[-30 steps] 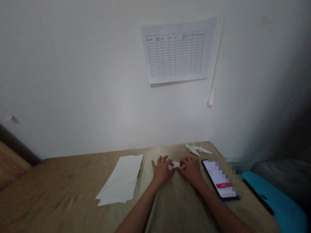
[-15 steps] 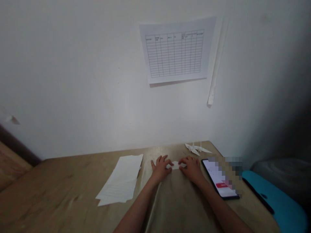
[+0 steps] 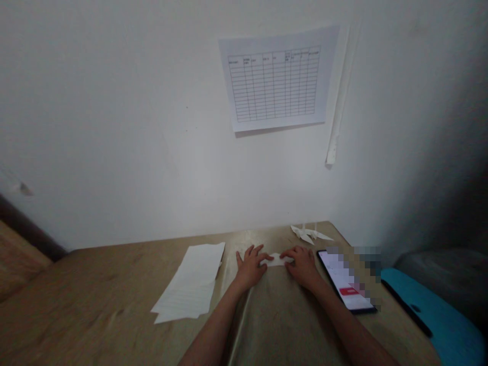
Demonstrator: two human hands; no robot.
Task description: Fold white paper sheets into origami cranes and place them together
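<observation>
Left hand point(image 3: 250, 268) and right hand point(image 3: 303, 267) have drawn slightly apart, exposing more of the folded white paper strip point(image 3: 276, 260). Wall point(image 3: 114, 127): printed grid chart point(image 3: 274, 84) posted above the worktop point(image 3: 95, 284). Worktop: loose paper sheets point(image 3: 188, 284) left of centre, folded paper cranes point(image 3: 309, 234) at the far right corner, smartphone point(image 3: 343, 279) near the right edge. Strip lies near the far edge, centre. Both hands are spread, fingertips resting on its ends; no pinch seen. Step judged as flattening a fold; an even crease is called for next.

Folded paper point(image 3: 276, 260) — matt, wooden table point(image 3: 107, 287) — faintly glossy
</observation>
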